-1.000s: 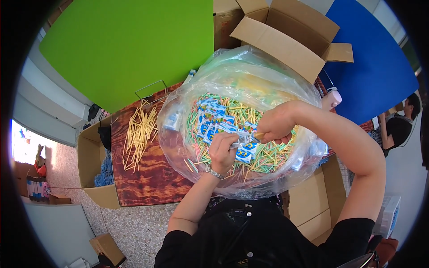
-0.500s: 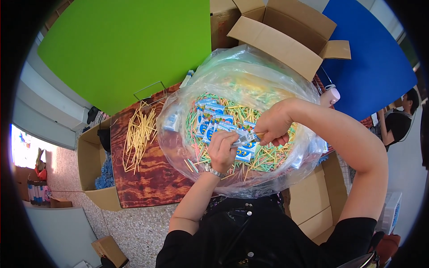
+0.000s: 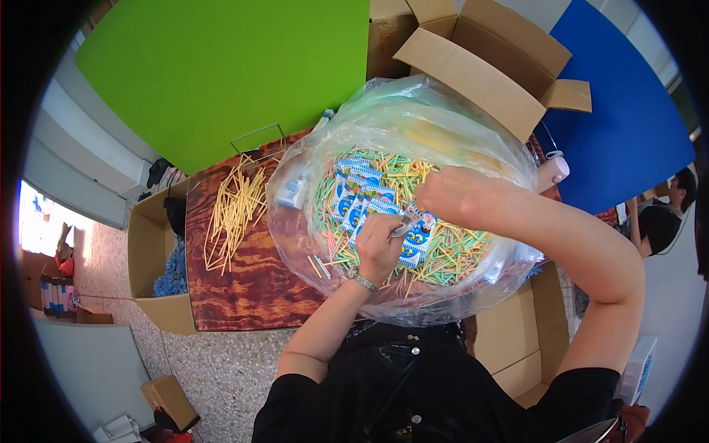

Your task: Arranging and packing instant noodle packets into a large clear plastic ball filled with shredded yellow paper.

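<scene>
Above the coloured sticks, my left hand point(image 3: 379, 249) pinches a small clear-and-silver packet point(image 3: 408, 218) between thumb and fingers. My right hand point(image 3: 452, 198) is closed just beyond and to the right of that packet, back of the hand up. Its fingertips are hidden, so what they grip cannot be made out. Below both hands, short thin sticks point(image 3: 458, 255) in pink, green and yellow fill a large clear plastic bag point(image 3: 473, 144). Several blue-and-white printed packets point(image 3: 362, 193) lie in a pile on the sticks, and another blue-and-white packet point(image 3: 418, 235) lies beside my left fingers.
Long pale yellow sticks point(image 3: 238, 210) lie loose on the red-brown wood-patterned table point(image 3: 251, 303). An open carton point(image 3: 473, 70) stands behind the bag; another carton point(image 3: 509, 332) is at the table's near right. A pink cup point(image 3: 552, 171) stands right of the bag. A person point(image 3: 661, 218) is at far right.
My right hand has moved slightly away from me and turned, so its fingers no longer show. My left hand keeps the small packet. The whole view has shifted a little.
</scene>
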Motion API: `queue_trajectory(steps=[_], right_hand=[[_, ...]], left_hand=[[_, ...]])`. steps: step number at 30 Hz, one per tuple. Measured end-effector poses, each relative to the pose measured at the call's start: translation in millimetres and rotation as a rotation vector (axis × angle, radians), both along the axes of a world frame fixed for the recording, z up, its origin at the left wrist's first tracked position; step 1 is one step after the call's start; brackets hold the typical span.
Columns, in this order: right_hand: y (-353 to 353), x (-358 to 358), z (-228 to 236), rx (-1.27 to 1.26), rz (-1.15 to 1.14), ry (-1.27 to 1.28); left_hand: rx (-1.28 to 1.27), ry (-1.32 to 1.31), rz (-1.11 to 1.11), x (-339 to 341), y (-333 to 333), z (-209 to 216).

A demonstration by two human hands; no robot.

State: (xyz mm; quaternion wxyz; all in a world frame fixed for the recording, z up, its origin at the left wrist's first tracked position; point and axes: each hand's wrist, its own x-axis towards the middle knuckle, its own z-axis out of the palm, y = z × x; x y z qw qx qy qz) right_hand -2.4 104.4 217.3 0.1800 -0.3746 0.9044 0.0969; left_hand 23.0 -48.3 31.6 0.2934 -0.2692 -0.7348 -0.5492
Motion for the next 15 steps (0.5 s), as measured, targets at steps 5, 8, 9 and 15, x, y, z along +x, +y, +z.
queue_trajectory(steps=[5,8,9,15], right_hand=[[1,-4,7,-0.011,-0.114,-0.071],[-11,-7,18,0.098,-0.144,-0.147],[-14,-8,20,0.184,-0.171,-0.189],[-23,-13,17,0.295,-0.292,-0.247]], left_hand=[[0.046,0.036,0.013,-4,-2,-2],[0.049,0.101,0.019,-6,-3,0],[0.041,0.137,0.025,-7,-3,1],[-0.027,0.133,0.031,-5,0,9]])
